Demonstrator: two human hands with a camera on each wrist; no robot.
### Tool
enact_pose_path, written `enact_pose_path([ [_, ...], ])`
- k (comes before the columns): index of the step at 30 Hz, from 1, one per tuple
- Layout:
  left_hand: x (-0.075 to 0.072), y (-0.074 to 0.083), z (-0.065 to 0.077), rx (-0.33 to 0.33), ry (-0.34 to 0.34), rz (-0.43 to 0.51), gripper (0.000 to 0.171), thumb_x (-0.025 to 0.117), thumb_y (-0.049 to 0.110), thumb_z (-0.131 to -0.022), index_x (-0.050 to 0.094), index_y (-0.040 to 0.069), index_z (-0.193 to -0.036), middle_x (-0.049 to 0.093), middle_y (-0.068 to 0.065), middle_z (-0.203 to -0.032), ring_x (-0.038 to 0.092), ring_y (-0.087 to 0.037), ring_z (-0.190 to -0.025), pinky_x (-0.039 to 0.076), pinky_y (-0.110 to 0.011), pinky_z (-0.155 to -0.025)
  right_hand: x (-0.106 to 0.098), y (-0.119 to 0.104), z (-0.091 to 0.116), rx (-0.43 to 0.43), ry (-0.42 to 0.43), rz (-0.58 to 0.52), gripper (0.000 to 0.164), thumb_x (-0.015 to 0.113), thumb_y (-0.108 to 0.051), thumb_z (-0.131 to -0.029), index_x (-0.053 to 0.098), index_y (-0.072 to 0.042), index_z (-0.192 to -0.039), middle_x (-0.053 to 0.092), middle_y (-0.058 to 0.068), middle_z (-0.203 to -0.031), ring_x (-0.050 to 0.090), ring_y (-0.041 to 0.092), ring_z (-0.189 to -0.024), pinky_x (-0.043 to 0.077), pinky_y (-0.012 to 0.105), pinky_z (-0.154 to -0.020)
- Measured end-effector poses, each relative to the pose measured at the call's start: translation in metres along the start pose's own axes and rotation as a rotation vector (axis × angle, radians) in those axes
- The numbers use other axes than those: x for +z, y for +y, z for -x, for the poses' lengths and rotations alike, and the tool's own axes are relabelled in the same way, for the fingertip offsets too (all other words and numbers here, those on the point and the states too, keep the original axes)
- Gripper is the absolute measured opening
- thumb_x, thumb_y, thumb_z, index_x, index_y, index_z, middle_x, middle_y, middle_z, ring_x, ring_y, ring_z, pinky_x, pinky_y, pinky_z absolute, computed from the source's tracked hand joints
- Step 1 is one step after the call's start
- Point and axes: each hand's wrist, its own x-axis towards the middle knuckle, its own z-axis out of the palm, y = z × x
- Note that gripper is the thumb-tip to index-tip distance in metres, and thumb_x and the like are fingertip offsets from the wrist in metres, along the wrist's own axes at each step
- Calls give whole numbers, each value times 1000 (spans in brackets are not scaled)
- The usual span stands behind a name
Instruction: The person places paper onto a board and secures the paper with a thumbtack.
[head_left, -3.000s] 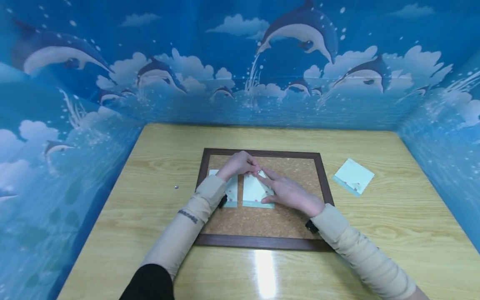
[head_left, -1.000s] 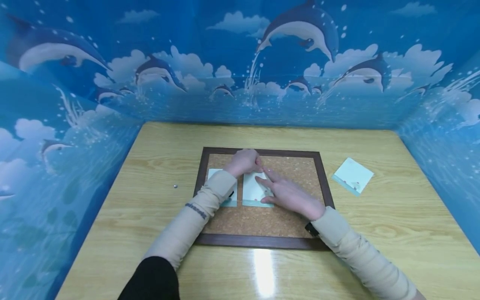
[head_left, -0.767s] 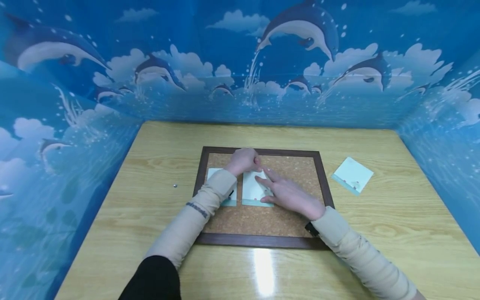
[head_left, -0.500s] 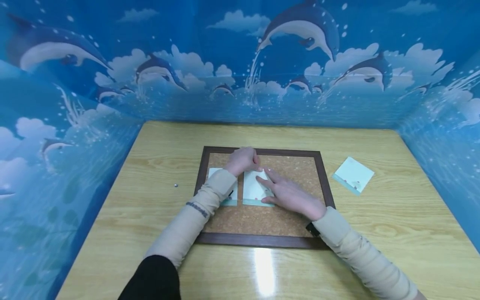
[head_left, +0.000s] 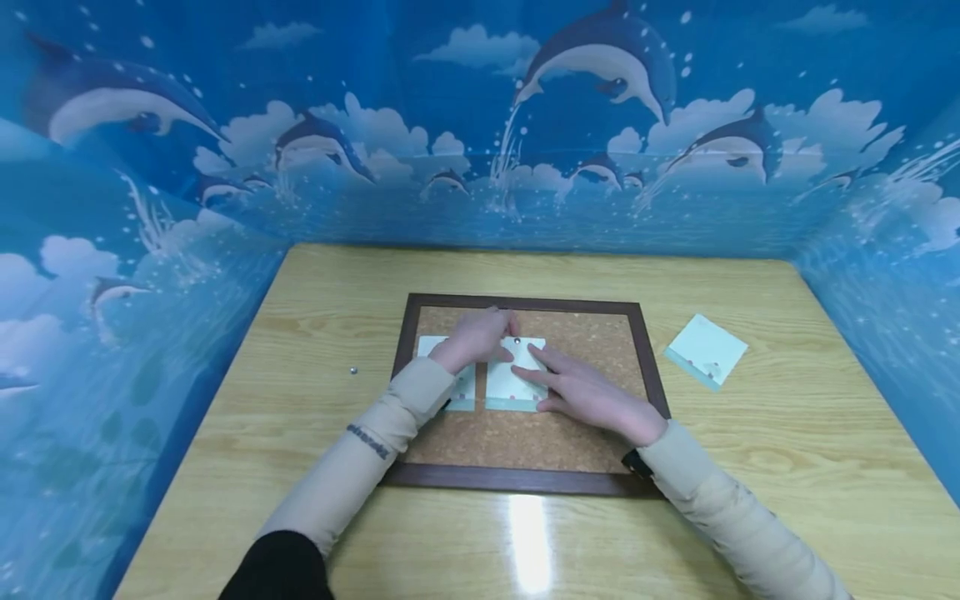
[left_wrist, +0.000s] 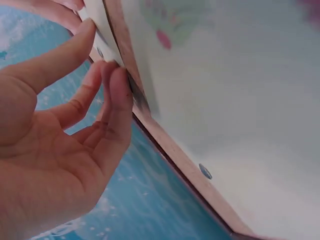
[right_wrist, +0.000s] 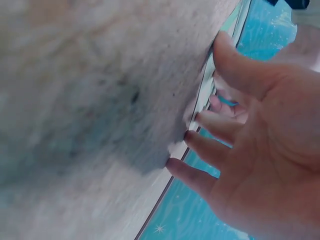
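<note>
The left hand (head_left: pixel 477 337) has drawn back slightly from the top edge of the second note (head_left: pixel 510 387); half a second ago its fingers were bunched over that spot. With them out of the way, a small silvery pin (head_left: pixel 517 340) shows at the top of the note, near its middle. This suggests that the note is now fastened, though the views are too soft to tell how deeply the pin sits in the cork.

The left fingers are loosely bent, the thumb apart from them, and they hold nothing; they lie just beside the pin. The right hand (head_left: pixel 592 396) has slid a little away from the top edge, its fingers spread and grasping nothing, the tips resting over the right side of the same note.

That note lies squared up on the corkboard (head_left: pixel 510 442), next to the first note (head_left: pixel 463 392) with a narrow strip of cork between them. The first note has its own pin (left_wrist: pixel 205 171), seen from the left wrist.

A third note (head_left: pixel 707 352) lies turned at an angle on the table (head_left: pixel 315 300), right of the board, and a loose pin (head_left: pixel 354 370) lies to the left, so one note seems left unpinned.
</note>
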Motion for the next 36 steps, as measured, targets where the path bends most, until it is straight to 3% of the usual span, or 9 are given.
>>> enact_pose_path([
  [6, 10, 7, 21, 30, 34, -98, 60, 82, 30, -86, 58, 12, -138, 56, -10, -133, 60, -26, -112, 54, -40, -94, -4, 7, 15, -12, -12, -89, 53, 71, -17, -95, 56, -12, -146, 37, 23, -158, 37, 44, -143, 39, 59, -112],
  [10, 17, 11, 36, 72, 35, -145, 71, 82, 33, -85, 54, 7, -144, 52, -12, -134, 55, -24, -116, 56, -33, -88, -11, 20, 31, 77, 36, -191, 47, 70, -19, -96, 60, -11, -142, 50, 17, -151, 47, 40, -138, 41, 57, -111],
  [12, 21, 12, 44, 92, 29, -184, 72, 80, 36, -87, 51, 6, -146, 49, -14, -140, 52, -26, -123, 58, -34, -88, -16, 29, 41, 138, 114, -191, 42, 69, -19, -97, 63, -9, -138, 60, 15, -142, 56, 38, -130, 46, 56, -106],
  [16, 27, 15, 59, 125, 10, -260, 73, 71, 43, -93, 46, 6, -151, 40, -18, -155, 39, -36, -143, 55, -44, -99, -29, 55, 65, 282, 333, -146, 30, 68, -15, -98, 70, -7, -127, 71, 15, -122, 67, 37, -111, 53, 56, -93],
  [20, 32, 15, 74, 177, 24, -265, 66, 64, 41, -98, 45, 8, -152, 37, -16, -159, 37, -38, -145, 50, -50, -105, -40, 89, 91, 433, 529, -57, 22, 66, -9, -99, 72, -3, -119, 72, 21, -113, 68, 40, -98, 54, 58, -81],
  [22, 34, 14, 80, 210, 36, -257, 62, 62, 40, -100, 47, 8, -151, 39, -16, -159, 40, -38, -143, 49, -51, -105, -44, 108, 104, 517, 575, -13, 22, 65, -9, -99, 71, -2, -119, 71, 24, -112, 68, 42, -96, 54, 58, -75],
  [25, 37, 13, 88, 249, 54, -244, 59, 61, 38, -101, 49, 7, -150, 40, -16, -158, 42, -37, -142, 49, -51, -106, -50, 135, 119, 642, 564, 21, 24, 64, -10, -99, 70, 0, -120, 68, 28, -114, 66, 46, -95, 52, 55, -64],
  [28, 39, 11, 94, 262, 62, -228, 59, 60, 38, -101, 48, 6, -150, 38, -17, -159, 41, -37, -143, 47, -51, -108, -54, 159, 127, 723, 489, 27, 28, 63, -13, -100, 66, 3, -123, 65, 31, -118, 63, 49, -97, 51, 51, -58],
  [36, 41, 11, 103, 241, 6, -228, 65, 61, 42, -100, 44, 9, -153, 34, -14, -162, 36, -37, -146, 40, -52, -114, -55, 194, 130, 849, 250, -18, 60, 65, -39, -99, 57, 13, -128, 58, 37, -123, 55, 54, -106, 49, 60, -78],
])
